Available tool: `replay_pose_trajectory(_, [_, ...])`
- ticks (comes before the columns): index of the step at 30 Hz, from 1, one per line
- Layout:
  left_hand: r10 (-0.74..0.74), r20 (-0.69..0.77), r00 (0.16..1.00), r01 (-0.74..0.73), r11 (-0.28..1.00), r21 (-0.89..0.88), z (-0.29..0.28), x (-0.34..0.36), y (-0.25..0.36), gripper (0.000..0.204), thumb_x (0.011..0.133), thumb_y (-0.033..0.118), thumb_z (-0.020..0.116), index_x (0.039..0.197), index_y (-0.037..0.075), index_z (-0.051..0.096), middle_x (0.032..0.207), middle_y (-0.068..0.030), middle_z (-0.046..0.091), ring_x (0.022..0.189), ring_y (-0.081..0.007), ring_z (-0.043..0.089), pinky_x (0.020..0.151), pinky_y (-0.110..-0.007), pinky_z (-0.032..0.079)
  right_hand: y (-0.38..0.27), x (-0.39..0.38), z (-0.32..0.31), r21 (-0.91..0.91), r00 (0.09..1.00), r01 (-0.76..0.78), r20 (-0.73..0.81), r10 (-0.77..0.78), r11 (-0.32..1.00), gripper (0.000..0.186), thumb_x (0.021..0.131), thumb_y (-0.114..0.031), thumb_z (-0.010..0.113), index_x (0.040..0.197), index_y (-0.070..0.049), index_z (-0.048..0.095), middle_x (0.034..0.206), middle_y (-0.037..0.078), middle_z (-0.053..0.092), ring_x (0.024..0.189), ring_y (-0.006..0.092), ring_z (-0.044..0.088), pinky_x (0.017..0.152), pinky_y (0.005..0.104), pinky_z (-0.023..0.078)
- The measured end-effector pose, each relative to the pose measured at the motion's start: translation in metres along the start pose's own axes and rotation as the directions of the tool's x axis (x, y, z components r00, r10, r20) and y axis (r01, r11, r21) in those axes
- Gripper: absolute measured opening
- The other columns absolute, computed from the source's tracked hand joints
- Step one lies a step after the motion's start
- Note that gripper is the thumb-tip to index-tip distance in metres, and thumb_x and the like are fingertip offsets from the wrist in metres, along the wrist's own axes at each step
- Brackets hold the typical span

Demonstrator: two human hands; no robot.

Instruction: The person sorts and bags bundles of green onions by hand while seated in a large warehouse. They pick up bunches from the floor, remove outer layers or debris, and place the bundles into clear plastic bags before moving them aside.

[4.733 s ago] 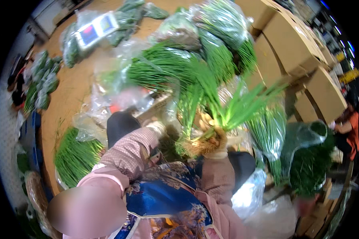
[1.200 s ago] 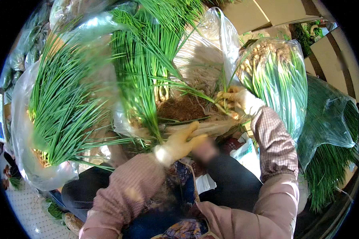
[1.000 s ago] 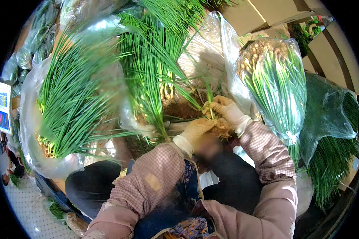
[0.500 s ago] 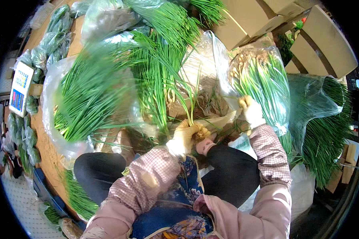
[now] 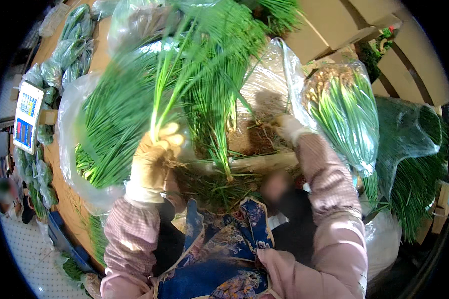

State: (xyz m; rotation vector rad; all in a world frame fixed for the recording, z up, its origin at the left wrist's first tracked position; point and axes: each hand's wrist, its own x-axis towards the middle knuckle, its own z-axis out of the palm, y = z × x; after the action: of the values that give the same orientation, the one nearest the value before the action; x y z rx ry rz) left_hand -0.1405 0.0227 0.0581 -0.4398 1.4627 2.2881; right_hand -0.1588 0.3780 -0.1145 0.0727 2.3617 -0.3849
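Left hand (image 5: 152, 155): is holding spring onions (image 5: 157, 113), fingers curled; slack grip could be shedding stalks. Right hand (image 5: 289, 128): is hovering near plastic sheet's (image 5: 265, 67) right edge, hold unclear.

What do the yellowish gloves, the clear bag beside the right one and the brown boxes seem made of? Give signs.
Gloves: matte, perhaps latex or cloth; no shine, weave unclear. Bag: likely glossy plastic film; it glints and shows stalks inside. Boxes: probably matte cardboard; flat, stiff, tan.
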Motion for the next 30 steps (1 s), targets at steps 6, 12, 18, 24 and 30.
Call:
replay_pose_trajectory(6, [-0.312, 0.082, 0.946, 0.320, 0.942, -0.105, 0.006, 0.011, -0.006, 0.022, 0.086, 0.018, 0.058, 0.096, -0.001, 0.061, 0.087, -0.0131, 0.065, 0.078, -0.0222, 0.064, 0.074, -0.032, 0.051, -0.062, 0.091, 0.064, 0.295, 0.875, -0.299, -0.294, 0.384, 0.908, 0.074, 0.080, -0.023, 0.061, 0.140, -0.012, 0.020, 0.123, 0.019, 0.050, 0.115, 0.0322, 0.048, 0.098, 0.0373, 0.037])
replay_pose_trajectory(12, [-0.342, -0.046, 0.938, 0.344, 0.939, 0.023, 0.006, 0.023, -0.008, 0.035, 0.088, 0.019, 0.055, 0.112, -0.006, 0.055, 0.084, -0.0132, 0.066, 0.073, -0.0159, 0.061, 0.076, -0.029, 0.049, -0.062, 0.110, 0.067, 0.790, 0.921, -0.229, -0.013, 0.388, 0.569, 0.034, 0.084, -0.019, 0.059, 0.111, 0.000, 0.053, 0.101, 0.018, 0.062, 0.086, 0.0267, 0.061, 0.075, 0.0380, 0.049])
replay_pose_trajectory(18, [-0.369, -0.063, 0.927, 0.371, 0.928, 0.022, -0.003, 0.026, -0.046, 0.033, 0.089, 0.023, 0.052, 0.117, 0.005, 0.054, 0.115, -0.0103, 0.059, 0.104, -0.0188, 0.056, 0.086, -0.029, 0.045, -0.151, 0.006, 0.012, 0.996, 0.995, -0.091, 0.091, 0.044, -0.001, 0.045, 0.089, -0.045, 0.047, 0.101, -0.003, 0.057, 0.074, 0.006, 0.061, 0.056, 0.0121, 0.054, 0.053, 0.0237, 0.048])
replay_pose_trajectory(24, [-0.474, -0.086, 0.876, 0.476, 0.879, 0.000, 0.016, 0.026, -0.070, 0.019, 0.083, 0.001, 0.060, 0.101, -0.002, 0.055, 0.094, -0.0094, 0.061, 0.074, -0.0154, 0.059, 0.061, -0.023, 0.049, -0.179, -0.025, 0.060, 0.648, 0.778, 0.531, -0.629, -0.009, 0.546, 0.050, 0.088, -0.048, 0.046, 0.068, -0.003, 0.051, 0.058, 0.014, 0.044, 0.052, 0.0275, 0.044, 0.052, 0.0371, 0.037])
replay_pose_trajectory(30, [-0.532, 0.018, 0.847, 0.525, 0.841, 0.128, 0.012, 0.020, -0.078, 0.014, 0.076, 0.003, 0.067, 0.089, 0.002, 0.062, 0.076, -0.0055, 0.064, 0.063, -0.0141, 0.060, 0.056, -0.024, 0.047, -0.185, -0.068, 0.029, 0.461, 0.725, 0.570, -0.671, -0.152, 0.680, 0.040, 0.084, -0.041, 0.057, 0.066, -0.005, 0.053, 0.059, 0.017, 0.046, 0.054, 0.0345, 0.048, 0.049, 0.0393, 0.036])
